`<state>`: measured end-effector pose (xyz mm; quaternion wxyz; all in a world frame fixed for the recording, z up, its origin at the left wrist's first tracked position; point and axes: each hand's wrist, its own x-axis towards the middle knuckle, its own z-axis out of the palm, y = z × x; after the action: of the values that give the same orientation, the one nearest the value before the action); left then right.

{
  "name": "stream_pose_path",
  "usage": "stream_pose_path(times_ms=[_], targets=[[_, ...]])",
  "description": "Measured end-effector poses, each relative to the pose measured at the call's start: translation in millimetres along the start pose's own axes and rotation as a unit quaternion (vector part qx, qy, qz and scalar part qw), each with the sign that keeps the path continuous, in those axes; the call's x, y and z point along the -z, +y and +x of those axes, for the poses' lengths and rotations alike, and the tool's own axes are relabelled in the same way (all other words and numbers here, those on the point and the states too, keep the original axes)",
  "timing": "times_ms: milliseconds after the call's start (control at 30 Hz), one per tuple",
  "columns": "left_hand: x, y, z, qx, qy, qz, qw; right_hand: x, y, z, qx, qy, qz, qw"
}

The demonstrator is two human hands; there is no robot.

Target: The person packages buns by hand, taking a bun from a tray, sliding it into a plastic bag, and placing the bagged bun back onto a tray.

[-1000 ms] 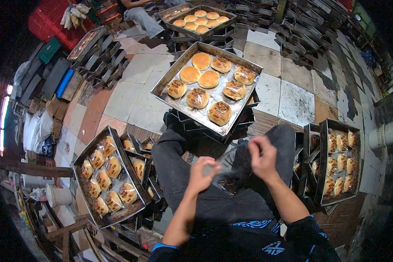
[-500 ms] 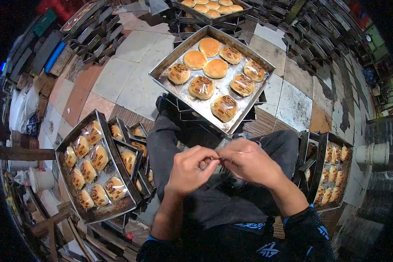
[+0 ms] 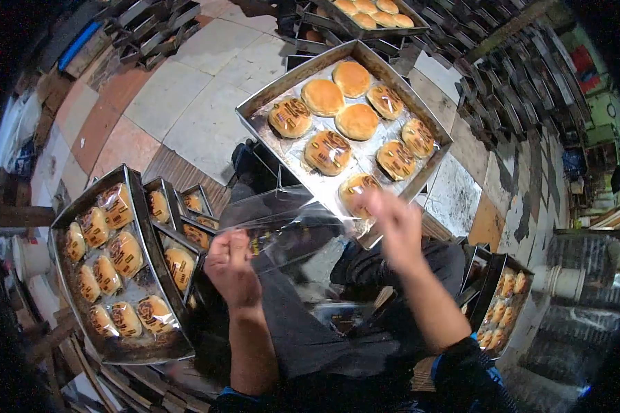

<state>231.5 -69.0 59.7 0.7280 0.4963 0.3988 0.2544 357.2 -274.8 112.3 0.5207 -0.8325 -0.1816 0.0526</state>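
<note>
My left hand (image 3: 233,258) is closed on the edge of a clear printed plastic bag (image 3: 289,230), which spreads out to the right above my lap. My right hand (image 3: 396,224) is over the near corner of a metal baking tray (image 3: 265,100), by a wrapped bun (image 3: 355,189). Motion blurs its fingers, so I cannot make out their grip. In that tray sit three bare buns, one of them the far golden bun (image 3: 351,79), and several buns in printed clear wrappers, such as the wrapped bun at the left (image 3: 290,118).
On the left, a tilted tray (image 3: 148,272) carries several wrapped buns. Another tray of wrapped buns (image 3: 506,303) stands on the right. Beyond the middle tray is a tray of bare buns (image 3: 406,31). Stacked dark trays (image 3: 517,89) line the tiled floor (image 3: 186,96).
My hands were close together above my lap and are now apart. The left has moved left and the clear bag is now spread out from it; the right has moved up to the tray.
</note>
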Motion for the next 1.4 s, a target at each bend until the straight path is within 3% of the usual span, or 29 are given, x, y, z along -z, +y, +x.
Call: stream_pose_path(times_ms=[33,67,100,133,200,233,267,300,333,367,400,500,533,600,667,733,767,800,833,867,933,1000,1033,1167,1233,1267,1333,1367,1400], targets=[[7.3,-10.5,8.9,-0.008,-0.01,-0.074,0.997,0.5,34.5,39.7,-0.081,0.006,0.045,0.996],[13.0,-20.1,14.5,-0.018,-0.019,-0.148,0.989,12.4,65.2,88.5,-0.205,-0.052,-0.096,0.973],[14.6,-23.6,14.7,-0.015,-0.013,-0.15,0.988,3.9,104.1,119.7,-0.04,0.048,-0.252,0.966],[14.0,-25.2,13.8,-0.008,-0.029,-0.155,0.988,-0.1,131.8,147.6,-0.031,0.069,-0.315,0.946],[7.4,-17.0,14.2,-0.006,-0.034,-0.162,0.986,-0.3,165.2,201.4,-0.111,-0.041,-0.313,0.943],[2.3,-3.1,11.1,0.041,-0.008,-0.143,0.989,-5.0,165.5,220.5,-0.106,-0.05,-0.313,0.943],[2.1,2.2,10.6,0.09,0.017,-0.125,0.988,-9.7,166.8,236.1,-0.157,-0.034,-0.352,0.922],[9.7,-17.2,12.7,0.03,-0.003,-0.153,0.988,-11.6,170.8,251.6,-0.207,-0.018,-0.39,0.897],[12.0,-19.2,12.7,0.033,0.007,-0.153,0.988,-12.2,188.4,266.6,-0.156,0.062,-0.412,0.896],[13.8,-18.6,12.1,0.037,-0.009,-0.149,0.988,-8.1,203.5,282.9,-0.232,0.037,-0.25,0.94],[15.4,-18.3,11.6,0.043,-0.028,-0.144,0.988,-7.4,199.0,289.1,-0.303,0.014,-0.079,0.95],[16.8,-16.4,14.6,0.021,-0.056,-0.175,0.983,-7.7,180.0,285.6,-0.326,-0.068,-0.203,0.921],[11.8,-12.9,15.2,0.021,-0.056,-0.178,0.982,-7.9,174.6,276.2,-0.324,-0.067,-0.205,0.921],[-0.9,-5.1,14.0,0.057,-0.017,-0.202,0.978,-8.3,163.2,238.5,-0.147,0.013,-0.342,0.928],[3.9,-13.4,14.8,0.064,-0.035,-0.19,0.979,-15.3,151.5,195.2,-0.098,0.113,-0.36,0.921],[4.5,-17.7,14.2,0.022,-0.038,-0.22,0.974,-18.0,111.7,146.4,-0.099,0.21,-0.237,0.943],[7.2,-18.3,14.3,0.012,-0.066,-0.217,0.974,-6.6,130.0,132.5,-0.106,0.259,-0.041,0.959],[6.7,-14.6,14.3,0.003,-0.076,-0.217,0.973,3.6,147.1,120.2,-0.104,0.296,0.159,0.936],[6.0,-9.0,13.0,0.037,-0.072,-0.199,0.977,17.3,83.2,94.1,-0.2,0.182,0.386,0.882],[7.4,-5.3,11.6,0.07,-0.067,-0.179,0.979,42.6,59.0,70.6,-0.273,0.03,0.494,0.825],[10.9,-14.0,10.7,0.05,-0.093,-0.164,0.981,61.1,23.7,26.7,-0.174,-0.194,0.499,0.826],[7.2,-9.5,-2.1,0.018,-0.119,-0.001,0.993,72.2,12.0,-10.5,-0.178,-0.291,0.357,0.87],[7.8,-7.3,-14.1,0.006,-0.163,0.034,0.986,73.7,-2.2,-22.1,-0.201,-0.363,0.301,0.859],[21.0,15.5,-60.3,-0.03,-0.182,0.1,0.978,78.7,-21.8,-83.9,-0.228,-0.339,0.363,0.837],[28.9,16.9,-73.8,-0.072,-0.153,0.11,0.979,77.6,-28.1,-107.5,-0.267,-0.262,0.475,0.796],[26.0,19.4,-84.5,-0.048,-0.153,0.135,0.978,71.2,-34.9,-115.3,-0.264,-0.255,0.482,0.795],[12.5,19.3,-90.5,-0.226,-0.196,0.158,0.941,53.2,-43.9,-130.3,-0.217,-0.21,0.419,0.856],[7.5,22.5,-96.0,-0.291,-0.181,0.185,0.921,45.5,-54.2,-137.6,-0.092,-0.183,0.352,0.913],[12.7,15.6,-90.4,-0.245,-0.184,0.18,0.935,41.8,-69.7,-146.6,-0.013,-0.146,0.204,0.968]])
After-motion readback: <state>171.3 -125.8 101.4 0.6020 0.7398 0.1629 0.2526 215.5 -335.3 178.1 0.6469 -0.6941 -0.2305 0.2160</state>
